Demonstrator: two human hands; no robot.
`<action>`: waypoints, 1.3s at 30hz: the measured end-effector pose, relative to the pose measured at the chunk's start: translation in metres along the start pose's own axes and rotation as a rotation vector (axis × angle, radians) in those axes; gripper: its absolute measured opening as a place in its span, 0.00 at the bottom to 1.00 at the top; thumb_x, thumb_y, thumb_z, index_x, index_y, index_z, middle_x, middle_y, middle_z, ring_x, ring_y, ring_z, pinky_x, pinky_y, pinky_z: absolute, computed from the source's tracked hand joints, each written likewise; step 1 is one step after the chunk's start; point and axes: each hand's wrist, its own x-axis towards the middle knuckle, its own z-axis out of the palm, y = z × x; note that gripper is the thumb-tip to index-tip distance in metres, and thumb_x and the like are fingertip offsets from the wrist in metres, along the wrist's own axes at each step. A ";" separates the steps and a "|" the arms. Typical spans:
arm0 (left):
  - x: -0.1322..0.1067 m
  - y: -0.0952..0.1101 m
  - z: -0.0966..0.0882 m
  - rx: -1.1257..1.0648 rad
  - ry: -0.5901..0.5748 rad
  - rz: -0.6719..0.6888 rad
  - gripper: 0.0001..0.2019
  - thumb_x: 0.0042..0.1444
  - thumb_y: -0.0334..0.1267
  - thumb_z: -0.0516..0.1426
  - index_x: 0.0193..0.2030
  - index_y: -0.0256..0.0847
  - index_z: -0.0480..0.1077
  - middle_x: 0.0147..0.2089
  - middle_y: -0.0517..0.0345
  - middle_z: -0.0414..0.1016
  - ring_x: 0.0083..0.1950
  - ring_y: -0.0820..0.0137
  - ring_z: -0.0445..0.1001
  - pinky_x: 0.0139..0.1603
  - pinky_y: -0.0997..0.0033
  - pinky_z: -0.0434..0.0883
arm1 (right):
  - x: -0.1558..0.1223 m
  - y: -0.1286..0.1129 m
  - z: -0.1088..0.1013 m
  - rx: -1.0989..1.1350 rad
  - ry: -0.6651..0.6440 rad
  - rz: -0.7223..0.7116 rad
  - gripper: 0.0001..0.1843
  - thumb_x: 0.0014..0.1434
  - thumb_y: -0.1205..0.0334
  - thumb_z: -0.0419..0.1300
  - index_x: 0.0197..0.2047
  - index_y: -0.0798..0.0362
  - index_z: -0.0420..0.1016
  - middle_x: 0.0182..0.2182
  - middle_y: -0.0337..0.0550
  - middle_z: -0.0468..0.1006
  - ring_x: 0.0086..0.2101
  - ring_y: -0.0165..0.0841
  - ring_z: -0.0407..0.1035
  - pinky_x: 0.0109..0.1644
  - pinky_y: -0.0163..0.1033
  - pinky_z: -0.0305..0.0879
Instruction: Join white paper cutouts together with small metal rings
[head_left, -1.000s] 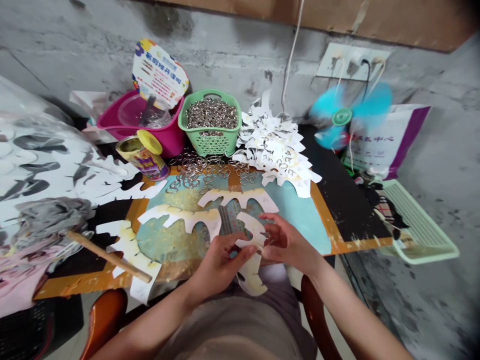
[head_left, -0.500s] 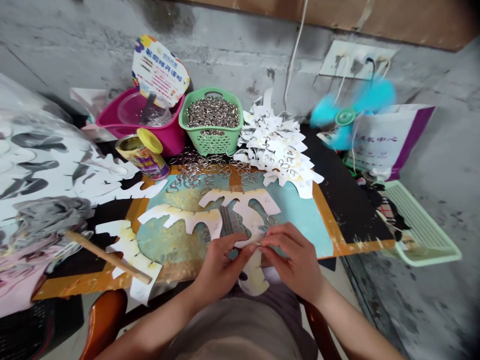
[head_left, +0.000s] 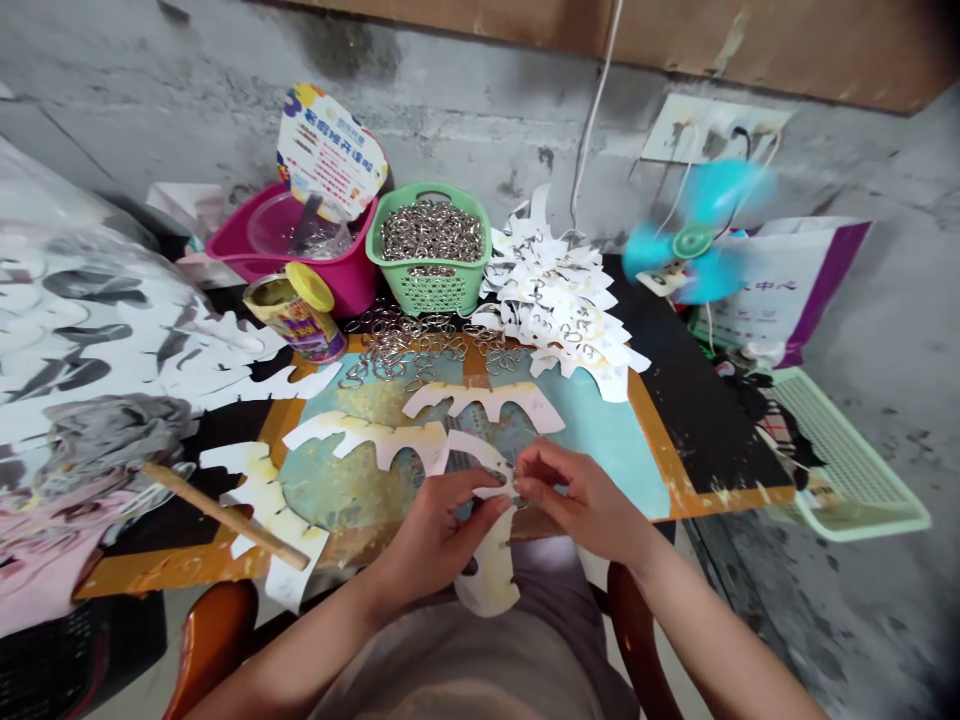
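Observation:
My left hand (head_left: 442, 530) and my right hand (head_left: 577, 497) meet over a curved white card cut-out (head_left: 491, 575) with yellowish stains, both gripping it near its upper end. The fingertips of my right hand pinch its edge, and something small and metallic may sit there, too small to tell. Similar cut-outs (head_left: 382, 442) lie flat just beyond my hands on a teal and orange board (head_left: 600, 450). Loose metal rings (head_left: 412, 350) are scattered at the board's far edge, and a green basket (head_left: 431, 255) full of rings stands behind them.
A heap of cut white pieces (head_left: 559, 310) sits at the back right. A pink tub (head_left: 352, 285) and a can with a yellow lid (head_left: 296, 315) stand at the back left. A wooden stick (head_left: 225, 515) lies left, beside a spinning teal fan (head_left: 694, 240).
My hands have drawn slightly apart and the cut-out has shifted, its upper end now curving toward the left. The camera view has moved a little.

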 end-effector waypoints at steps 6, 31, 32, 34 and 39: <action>0.001 -0.003 -0.001 -0.112 -0.057 -0.037 0.12 0.62 0.45 0.58 0.36 0.38 0.76 0.30 0.58 0.76 0.31 0.72 0.71 0.26 0.80 0.65 | 0.004 0.008 0.015 0.663 0.049 0.127 0.37 0.55 0.58 0.70 0.62 0.37 0.54 0.33 0.32 0.74 0.32 0.29 0.70 0.36 0.33 0.66; -0.003 -0.015 0.008 -0.483 -0.069 -0.202 0.19 0.60 0.53 0.59 0.31 0.36 0.69 0.24 0.61 0.65 0.24 0.77 0.60 0.23 0.79 0.60 | 0.000 0.032 0.009 0.865 -0.004 0.235 0.32 0.56 0.37 0.63 0.56 0.49 0.68 0.34 0.41 0.77 0.30 0.32 0.71 0.37 0.39 0.71; -0.002 -0.015 0.008 -0.499 -0.049 -0.216 0.19 0.60 0.53 0.59 0.31 0.37 0.69 0.23 0.63 0.64 0.23 0.78 0.59 0.22 0.80 0.59 | -0.001 0.034 0.009 0.807 0.006 0.221 0.32 0.56 0.36 0.63 0.54 0.49 0.69 0.34 0.41 0.76 0.30 0.32 0.71 0.37 0.38 0.70; -0.002 -0.016 0.009 -0.496 -0.032 -0.212 0.19 0.61 0.52 0.60 0.30 0.37 0.68 0.22 0.65 0.59 0.22 0.79 0.55 0.21 0.82 0.56 | -0.005 0.033 0.013 0.629 0.048 0.186 0.28 0.54 0.39 0.66 0.49 0.50 0.71 0.33 0.40 0.75 0.29 0.30 0.68 0.34 0.35 0.66; -0.004 -0.015 0.010 -0.430 -0.011 -0.201 0.19 0.60 0.52 0.60 0.30 0.37 0.68 0.22 0.65 0.59 0.23 0.79 0.55 0.21 0.82 0.58 | -0.019 0.018 0.016 0.184 0.323 -0.103 0.17 0.59 0.52 0.66 0.47 0.49 0.70 0.39 0.42 0.71 0.35 0.32 0.64 0.39 0.37 0.65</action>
